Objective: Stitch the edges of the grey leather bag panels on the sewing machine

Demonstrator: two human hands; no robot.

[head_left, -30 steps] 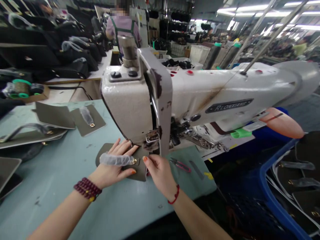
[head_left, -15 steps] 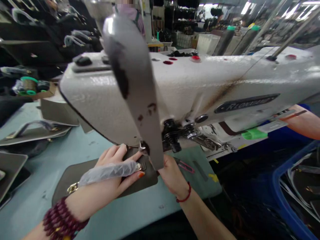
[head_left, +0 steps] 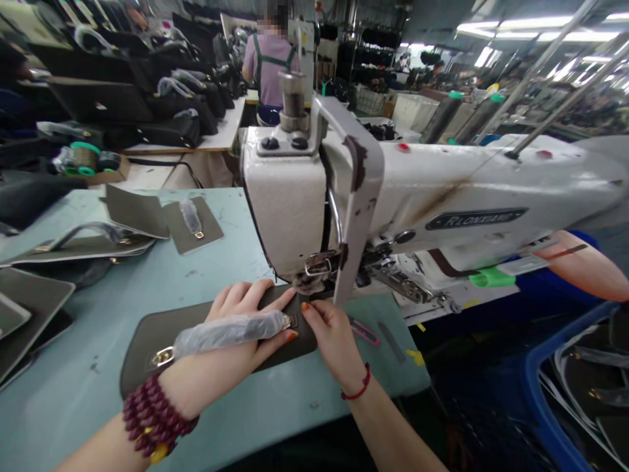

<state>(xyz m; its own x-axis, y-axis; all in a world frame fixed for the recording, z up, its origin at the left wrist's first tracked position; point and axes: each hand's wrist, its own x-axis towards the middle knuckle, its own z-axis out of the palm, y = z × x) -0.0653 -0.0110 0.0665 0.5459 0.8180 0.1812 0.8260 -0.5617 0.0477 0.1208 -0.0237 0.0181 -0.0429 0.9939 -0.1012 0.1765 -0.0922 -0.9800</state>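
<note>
A dark olive bag panel (head_left: 147, 334) lies flat on the pale blue table (head_left: 98, 295), its right end under the presser foot (head_left: 314, 272) of a white sewing machine (head_left: 442, 190). A plastic-wrapped strap handle (head_left: 226, 331) with gold buckles arches over my left hand (head_left: 236, 334), which lies open and flat on the panel. My right hand (head_left: 331, 334) rests on the panel's right end just below the needle area, fingers curled onto the panel's edge.
More olive panels and a handle (head_left: 88, 236) lie at the table's left. Pink snips (head_left: 363, 331) rest right of my right hand. A blue bin (head_left: 555, 387) with bag parts stands at the right. A person (head_left: 272, 59) stands behind at another bench with black bags.
The camera has drawn back and up from the machine head. The panel and both hands sit in about the same place as half a second ago; a second ago less of the panel showed.
</note>
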